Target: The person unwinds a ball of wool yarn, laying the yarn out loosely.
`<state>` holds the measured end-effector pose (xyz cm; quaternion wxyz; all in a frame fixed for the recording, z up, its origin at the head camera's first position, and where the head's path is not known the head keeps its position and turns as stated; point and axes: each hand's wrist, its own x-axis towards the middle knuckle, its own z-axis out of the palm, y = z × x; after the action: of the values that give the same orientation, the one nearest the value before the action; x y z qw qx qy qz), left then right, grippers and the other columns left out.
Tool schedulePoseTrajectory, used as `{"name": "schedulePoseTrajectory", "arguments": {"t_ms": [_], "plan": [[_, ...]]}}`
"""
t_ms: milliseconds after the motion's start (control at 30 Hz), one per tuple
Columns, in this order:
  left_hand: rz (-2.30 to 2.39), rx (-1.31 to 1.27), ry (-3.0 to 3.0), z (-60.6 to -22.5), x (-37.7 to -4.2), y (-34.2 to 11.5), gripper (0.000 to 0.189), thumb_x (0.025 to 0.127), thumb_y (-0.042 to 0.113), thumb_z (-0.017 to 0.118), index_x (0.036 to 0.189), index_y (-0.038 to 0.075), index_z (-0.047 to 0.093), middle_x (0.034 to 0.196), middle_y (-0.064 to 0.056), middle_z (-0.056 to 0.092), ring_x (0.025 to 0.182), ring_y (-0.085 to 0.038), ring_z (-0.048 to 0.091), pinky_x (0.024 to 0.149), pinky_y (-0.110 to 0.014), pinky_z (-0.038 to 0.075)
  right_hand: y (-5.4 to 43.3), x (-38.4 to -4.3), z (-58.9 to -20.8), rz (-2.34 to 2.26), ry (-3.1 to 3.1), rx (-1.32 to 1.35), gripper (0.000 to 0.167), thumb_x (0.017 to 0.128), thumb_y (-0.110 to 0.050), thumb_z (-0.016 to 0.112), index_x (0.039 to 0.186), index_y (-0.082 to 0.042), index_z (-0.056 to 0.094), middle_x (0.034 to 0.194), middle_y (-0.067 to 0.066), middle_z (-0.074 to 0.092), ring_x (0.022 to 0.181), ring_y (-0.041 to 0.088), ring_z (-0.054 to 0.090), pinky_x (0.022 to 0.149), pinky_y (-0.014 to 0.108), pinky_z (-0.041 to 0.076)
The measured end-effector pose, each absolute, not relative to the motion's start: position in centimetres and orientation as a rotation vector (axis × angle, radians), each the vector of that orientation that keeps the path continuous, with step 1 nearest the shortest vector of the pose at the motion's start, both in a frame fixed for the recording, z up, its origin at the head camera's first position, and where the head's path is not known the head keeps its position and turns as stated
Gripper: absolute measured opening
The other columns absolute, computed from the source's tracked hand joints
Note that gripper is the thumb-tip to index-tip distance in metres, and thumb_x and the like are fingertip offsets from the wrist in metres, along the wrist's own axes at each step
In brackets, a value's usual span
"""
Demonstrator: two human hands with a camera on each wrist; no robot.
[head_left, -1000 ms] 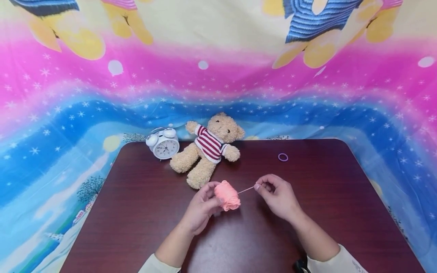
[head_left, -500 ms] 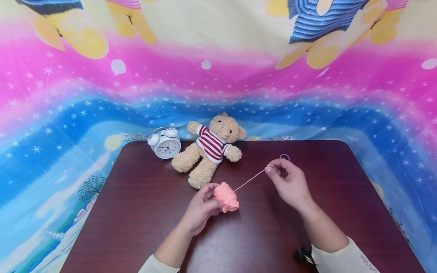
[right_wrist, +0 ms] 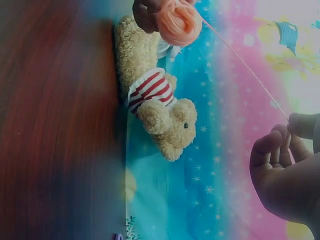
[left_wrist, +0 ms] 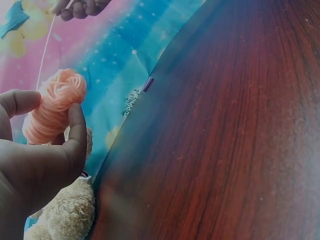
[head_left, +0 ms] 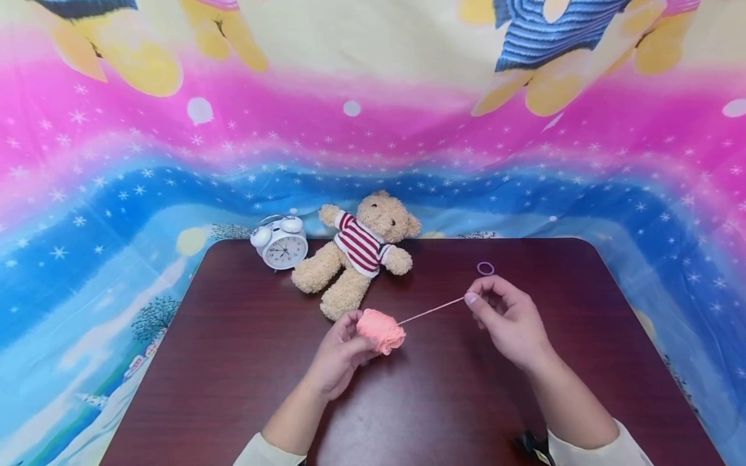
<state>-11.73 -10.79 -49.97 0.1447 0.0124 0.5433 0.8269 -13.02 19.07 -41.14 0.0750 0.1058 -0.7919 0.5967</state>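
From my seat, reading the head view as a clock with twelve at the far edge of the table (head_left: 408, 414), I saw the peach yarn bundle (head_left: 380, 331) held up off the wood at roughly nine o'clock from the right hand (head_left: 515, 327). Its long axis ran from about ten to four. The left hand (head_left: 338, 362) was the nearer one, clamped on the bundle between thumb and fingers from its eight o'clock side. The right hand stood well apart, pinching a thin strand (head_left: 431, 310) that ran straight from the bundle towards a point between two and three.

Around the bundle, the teddy bear (head_left: 360, 243) lay near twelve, the white alarm clock (head_left: 284, 252) at ten, and the purple ring (head_left: 486, 274) at two, just beyond the right hand.

Against the head frame a second earlier, the right hand had gone out towards three o'clock and much more strand showed; the bundle had shifted slightly towards ten. Half a second back the right hand partly covered the ring; now I had all of it. The bear had stayed put.
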Motion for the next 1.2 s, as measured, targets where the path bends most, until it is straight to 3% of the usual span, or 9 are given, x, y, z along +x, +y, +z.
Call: {"name": "schedulePoseTrajectory", "arguments": {"t_ms": [433, 733, 1033, 1200], "plan": [[2.472, -0.054, 1.461, -49.7, -11.8, -11.0, 0.047, 0.093, -0.001, 0.066, 0.134, -0.001, 0.043, 0.119, -0.012, 0.064, 0.099, -0.022, 0.069, 0.099, -0.044, 0.056, 21.7, -11.5, -42.2, 1.953, -2.365, 0.301, 0.010, 0.102, -0.006, 0.065, 0.104, 0.002, 0.061, 0.078, 0.011, 0.058, 0.065, 0.024, 0.057, 0.059, 0.030, 0.053], [2.533, -0.076, 1.460, -50.0, -11.9, -11.3, 0.050, 0.092, -0.004, 0.067, 0.133, 0.003, 0.040, 0.115, -0.009, 0.065, 0.096, -0.020, 0.069, 0.094, -0.045, 0.058, 24.1, -11.1, -43.5, 1.988, -2.357, 0.197, 0.012, 0.102, -0.007, 0.066, 0.106, 0.004, 0.061, 0.079, 0.008, 0.060, 0.069, 0.020, 0.058, 0.059, 0.029, 0.054], [2.470, -0.024, 1.532, -50.1, -11.8, -12.4, 0.075, 0.091, -0.005, 0.065, 0.155, 0.002, 0.028, 0.130, -0.013, 0.058, 0.101, -0.022, 0.067, 0.094, -0.044, 0.058, 26.2, -11.5, -43.8, 1.900, -2.396, 0.122, 0.016, 0.103, -0.011, 0.065, 0.108, 0.003, 0.061, 0.081, 0.007, 0.060, 0.073, 0.020, 0.059, 0.060, 0.028, 0.056], [2.461, -0.040, 1.551, -50.2, -11.7, -13.0, 0.069, 0.090, -0.006, 0.065, 0.152, -0.001, 0.035, 0.125, -0.012, 0.062, 0.101, -0.022, 0.068, 0.092, -0.041, 0.059, 27.0, -12.1, -44.1, 1.863, -2.402, 0.082, 0.018, 0.103, -0.013, 0.066, 0.109, 0.003, 0.062, 0.081, 0.006, 0.060, 0.073, 0.021, 0.058, 0.061, 0.027, 0.056]]}}
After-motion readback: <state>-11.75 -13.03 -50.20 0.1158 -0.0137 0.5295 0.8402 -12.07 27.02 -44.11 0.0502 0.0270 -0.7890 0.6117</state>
